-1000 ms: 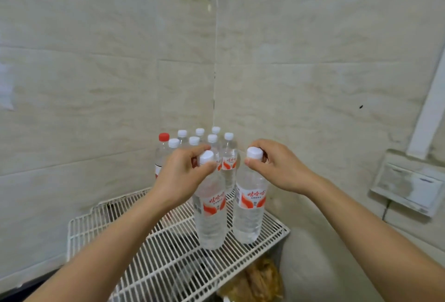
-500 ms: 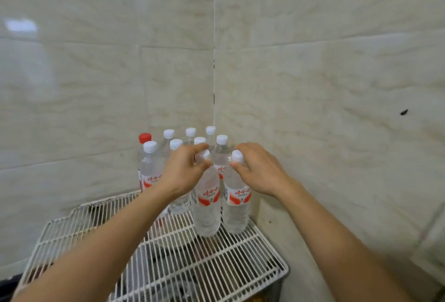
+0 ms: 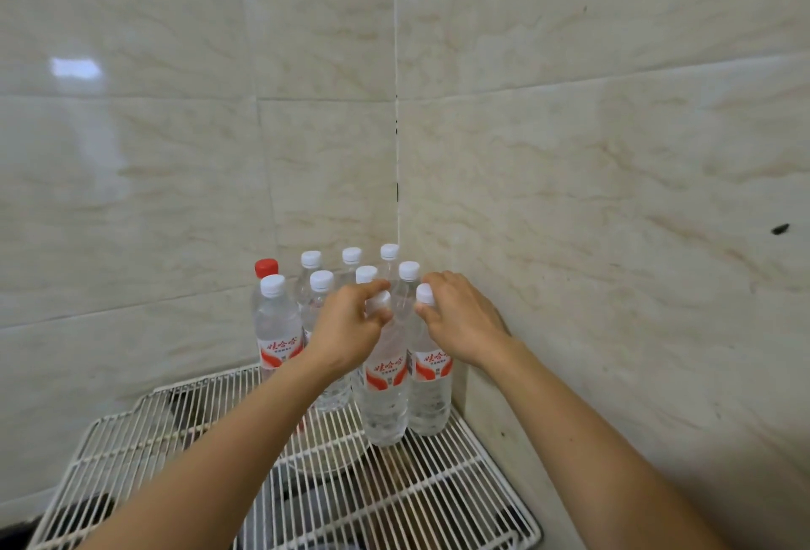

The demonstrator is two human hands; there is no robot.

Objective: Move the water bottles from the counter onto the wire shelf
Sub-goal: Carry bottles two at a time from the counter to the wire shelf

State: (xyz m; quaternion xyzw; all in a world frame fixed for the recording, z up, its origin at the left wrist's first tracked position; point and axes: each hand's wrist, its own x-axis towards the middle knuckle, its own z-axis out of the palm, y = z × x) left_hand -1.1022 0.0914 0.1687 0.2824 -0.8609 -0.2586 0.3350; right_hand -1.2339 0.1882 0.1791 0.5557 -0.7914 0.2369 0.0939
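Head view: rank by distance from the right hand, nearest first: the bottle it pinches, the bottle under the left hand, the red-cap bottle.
1. Right-hand bottle: cap pinched by the right hand, rightmost at the front.
2. Left-hand bottle: beside it on the left, gripped by the left hand.
3. Red-cap bottle: far left of the cluster.

Clear water bottles (image 3: 385,396) stand upright on the wire shelf (image 3: 438,497)

The person's bare left forearm (image 3: 245,431) and right forearm (image 3: 583,422) stretch forward, converging. The left hand (image 3: 348,330) curls thumb and forefinger round the left bottle top (image 3: 380,300); the right hand (image 3: 462,321), knuckles up, pinches the right bottle top (image 3: 424,293)
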